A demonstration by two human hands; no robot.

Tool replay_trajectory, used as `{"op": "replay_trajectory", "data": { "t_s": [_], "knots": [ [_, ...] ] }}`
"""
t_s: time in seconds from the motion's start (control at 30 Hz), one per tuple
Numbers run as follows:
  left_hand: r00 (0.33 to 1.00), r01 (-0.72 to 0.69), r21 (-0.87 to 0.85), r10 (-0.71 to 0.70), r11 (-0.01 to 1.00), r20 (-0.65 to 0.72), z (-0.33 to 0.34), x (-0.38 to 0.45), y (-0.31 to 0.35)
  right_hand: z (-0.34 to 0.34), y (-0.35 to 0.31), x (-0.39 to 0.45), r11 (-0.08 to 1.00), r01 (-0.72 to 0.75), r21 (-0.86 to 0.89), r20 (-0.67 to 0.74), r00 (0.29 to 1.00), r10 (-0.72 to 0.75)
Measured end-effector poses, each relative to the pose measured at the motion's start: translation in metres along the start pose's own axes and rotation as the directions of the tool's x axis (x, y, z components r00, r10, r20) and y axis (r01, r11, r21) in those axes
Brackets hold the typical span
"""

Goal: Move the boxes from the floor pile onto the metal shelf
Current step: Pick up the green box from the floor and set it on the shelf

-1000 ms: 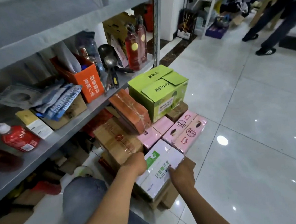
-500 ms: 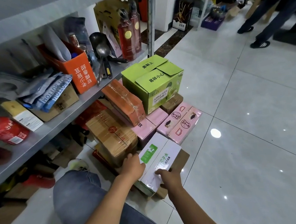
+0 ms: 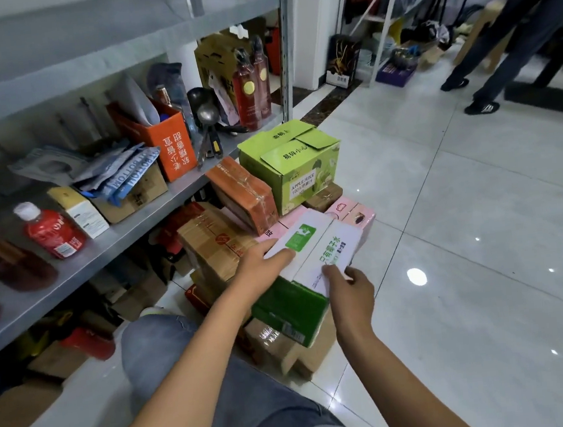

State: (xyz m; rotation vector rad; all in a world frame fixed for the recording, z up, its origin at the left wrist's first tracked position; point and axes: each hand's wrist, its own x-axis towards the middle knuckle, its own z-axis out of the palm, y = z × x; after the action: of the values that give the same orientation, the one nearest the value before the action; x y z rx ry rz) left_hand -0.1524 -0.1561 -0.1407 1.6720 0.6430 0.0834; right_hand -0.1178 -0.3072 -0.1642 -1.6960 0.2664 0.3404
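My left hand (image 3: 261, 267) and right hand (image 3: 351, 287) grip the white box (image 3: 315, 255) at its near corners, tilted up off the floor pile (image 3: 241, 238), so I judge nearly everything there has yet to reach the metal shelf (image 3: 111, 243)

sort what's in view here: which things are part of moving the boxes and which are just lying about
Job: white and green box, left hand, right hand, green juice box, orange box, metal shelf.

Lying about: red bottle, ladles.
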Motion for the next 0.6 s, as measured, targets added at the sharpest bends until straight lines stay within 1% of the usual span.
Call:
{"op": "replay_trajectory", "data": {
  "t_s": [0.07,0.13,0.2,0.27,0.37,0.47,0.57,0.6],
  "knots": [
    [0.999,-0.048,-0.104,0.045,0.993,-0.029,-0.003,-0.016,0.03,-0.004,-0.025,-0.006,0.998,0.055,-0.025,0.029,0.998,-0.054],
    [0.989,-0.126,-0.152,0.112,0.98,-0.097,-0.011,-0.03,0.057,-0.006,-0.056,-0.016,0.991,0.131,0.027,0.085,0.987,-0.133],
    [0.967,-0.216,-0.171,0.187,0.961,-0.17,-0.027,-0.045,0.085,-0.004,-0.093,-0.029,0.971,0.224,0.079,0.156,0.96,-0.234],
    [0.935,-0.296,-0.206,0.239,0.933,-0.262,-0.048,-0.059,0.112,0.003,-0.131,-0.039,0.938,0.309,0.16,0.242,0.909,-0.34],
    [0.842,-0.447,-0.203,0.333,0.871,-0.425,-0.091,-0.087,0.142,0.033,-0.179,-0.06,0.885,0.395,0.247,0.344,0.818,-0.461],
    [0.752,-0.548,-0.163,0.398,0.82,-0.526,-0.138,-0.118,0.165,0.079,-0.217,-0.089,0.848,0.438,0.298,0.434,0.729,-0.529],
    [0.617,-0.627,-0.086,0.426,0.774,-0.662,-0.187,-0.155,0.176,0.13,-0.243,-0.134,0.806,0.5,0.318,0.524,0.615,-0.588],
    [0.582,-0.646,-0.076,0.425,0.76,-0.693,-0.2,-0.167,0.177,0.143,-0.249,-0.149,0.789,0.515,0.335,0.55,0.573,-0.607]
  ]
}}
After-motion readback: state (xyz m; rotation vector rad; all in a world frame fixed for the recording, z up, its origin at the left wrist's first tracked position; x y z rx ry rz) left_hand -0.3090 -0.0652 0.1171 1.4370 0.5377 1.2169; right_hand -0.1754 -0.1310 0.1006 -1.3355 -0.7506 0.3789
